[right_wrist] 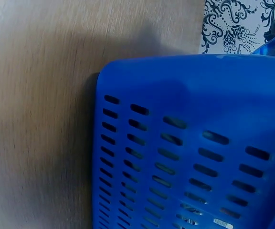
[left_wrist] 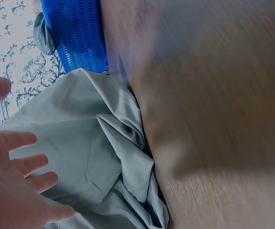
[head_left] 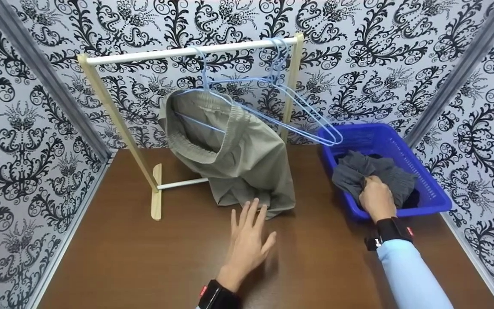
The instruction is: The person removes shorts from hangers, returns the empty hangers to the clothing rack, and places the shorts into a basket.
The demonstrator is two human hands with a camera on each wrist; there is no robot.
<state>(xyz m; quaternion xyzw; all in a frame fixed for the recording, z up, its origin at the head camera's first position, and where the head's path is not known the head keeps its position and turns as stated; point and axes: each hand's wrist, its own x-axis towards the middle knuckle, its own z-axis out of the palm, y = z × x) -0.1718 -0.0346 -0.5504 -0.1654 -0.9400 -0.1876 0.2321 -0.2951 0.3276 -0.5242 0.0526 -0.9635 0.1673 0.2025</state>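
Olive-grey trousers or shorts with an elastic waistband hang from a light blue hanger on the rack, their lower part lying on the table. Near that lower part, my left hand is held with fingers spread and holds nothing; the left wrist view shows the same hand beside the cloth. Over the blue basket, my right hand grips a dark grey garment. The right wrist view shows mostly the basket's slotted wall; the right hand's grip is hidden there.
A rack with a white rail and wooden posts stands at the back of the brown table. More light blue hangers hang at its right end, reaching over the basket's edge. Patterned walls enclose the table.
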